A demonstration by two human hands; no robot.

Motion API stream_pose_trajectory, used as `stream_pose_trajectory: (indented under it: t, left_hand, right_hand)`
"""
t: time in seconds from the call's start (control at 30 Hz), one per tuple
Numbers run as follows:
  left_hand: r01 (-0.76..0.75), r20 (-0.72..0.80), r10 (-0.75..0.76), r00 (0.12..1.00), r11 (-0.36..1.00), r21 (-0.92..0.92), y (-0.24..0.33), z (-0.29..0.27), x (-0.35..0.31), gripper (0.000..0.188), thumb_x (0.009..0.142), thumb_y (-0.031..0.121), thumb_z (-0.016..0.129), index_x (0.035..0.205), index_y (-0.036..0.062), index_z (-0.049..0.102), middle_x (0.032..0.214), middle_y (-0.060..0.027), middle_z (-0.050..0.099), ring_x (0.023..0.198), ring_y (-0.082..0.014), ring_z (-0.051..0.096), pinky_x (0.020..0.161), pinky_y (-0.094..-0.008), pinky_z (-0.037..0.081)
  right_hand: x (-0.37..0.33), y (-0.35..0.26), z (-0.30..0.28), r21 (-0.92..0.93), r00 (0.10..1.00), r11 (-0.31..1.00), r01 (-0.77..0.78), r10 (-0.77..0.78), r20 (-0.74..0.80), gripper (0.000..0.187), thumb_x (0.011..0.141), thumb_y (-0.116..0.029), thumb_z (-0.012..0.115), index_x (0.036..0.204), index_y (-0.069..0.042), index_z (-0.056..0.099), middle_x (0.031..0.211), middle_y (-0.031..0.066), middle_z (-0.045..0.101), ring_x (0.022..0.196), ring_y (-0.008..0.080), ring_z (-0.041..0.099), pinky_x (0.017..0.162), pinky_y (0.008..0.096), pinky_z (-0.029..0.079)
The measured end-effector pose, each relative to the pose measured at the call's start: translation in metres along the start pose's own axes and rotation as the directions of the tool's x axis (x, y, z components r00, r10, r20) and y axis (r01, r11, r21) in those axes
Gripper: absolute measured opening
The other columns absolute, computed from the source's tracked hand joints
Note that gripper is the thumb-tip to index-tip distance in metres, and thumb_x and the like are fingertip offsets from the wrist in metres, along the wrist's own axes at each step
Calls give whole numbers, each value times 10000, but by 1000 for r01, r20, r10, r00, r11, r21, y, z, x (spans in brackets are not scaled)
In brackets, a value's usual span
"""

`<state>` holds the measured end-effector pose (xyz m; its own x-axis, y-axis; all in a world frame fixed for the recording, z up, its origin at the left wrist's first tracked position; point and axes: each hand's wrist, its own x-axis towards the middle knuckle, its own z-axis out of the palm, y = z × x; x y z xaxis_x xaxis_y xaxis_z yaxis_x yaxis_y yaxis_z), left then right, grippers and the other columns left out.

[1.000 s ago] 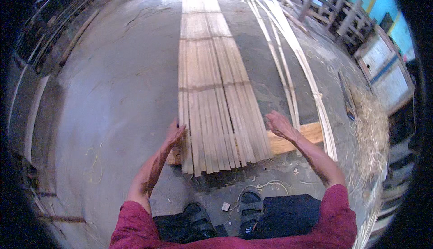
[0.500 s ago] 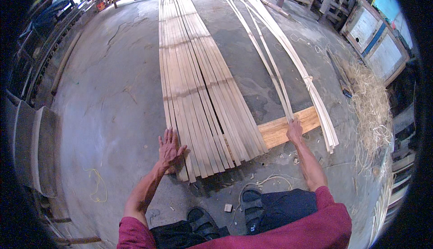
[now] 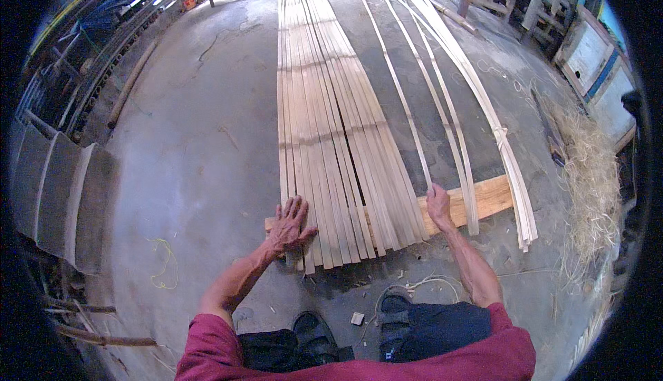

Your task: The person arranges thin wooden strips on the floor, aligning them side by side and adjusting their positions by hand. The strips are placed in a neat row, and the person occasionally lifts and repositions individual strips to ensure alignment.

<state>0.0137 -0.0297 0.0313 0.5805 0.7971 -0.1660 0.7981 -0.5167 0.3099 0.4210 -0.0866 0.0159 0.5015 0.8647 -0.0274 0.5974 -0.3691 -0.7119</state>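
Long, pale bamboo strips (image 3: 321, 105) lie side by side on the floor, their near ends across a wooden board (image 3: 492, 198). My left hand (image 3: 289, 227) rests open, fingers spread, on the near left corner of this row. Right of the row, my right hand (image 3: 438, 207) is closed around the near end of a single bamboo strip (image 3: 400, 98), which stretches away to the far side. That hand is above the board, a little apart from the row's right edge. A narrow dark gap runs between some strips in the row.
Two loose strips (image 3: 458, 143) and a tied bundle of strips (image 3: 514, 184) lie to the right. Beyond them is a heap of fine shavings (image 3: 592, 181). A small wood block (image 3: 357, 319) and a cord (image 3: 435, 281) lie near my feet. Grey curved sheets (image 3: 59, 194) stand at left.
My right hand has moved left toward the row with one strip, leaving two others behind on the board. My left hand now lies more fully over the row's corner. The view has shifted.
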Motion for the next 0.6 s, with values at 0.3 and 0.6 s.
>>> stream_pose_trajectory:
  t: [0.3,0.6]
  left_hand:
    - [43,30,-42,999,998,-35,2,0,0,759,804,520,437,1352,54,197,1423,-166,85,1317,-325,54,1034,-516,79]
    - [42,30,-42,999,999,1,2,1,0,741,814,511,431,1349,53,198,1420,-177,86,1316,-325,59,1032,-517,95]
  right_hand:
    - [6,-19,15,113,973,968,226,-219,-75,223,796,-131,488,941,19,566,743,198,586,698,320,584,611,395,436]
    - [31,15,16,42,991,996,77,-72,-113,195,781,-105,508,924,7,579,757,187,604,744,342,589,643,396,455]
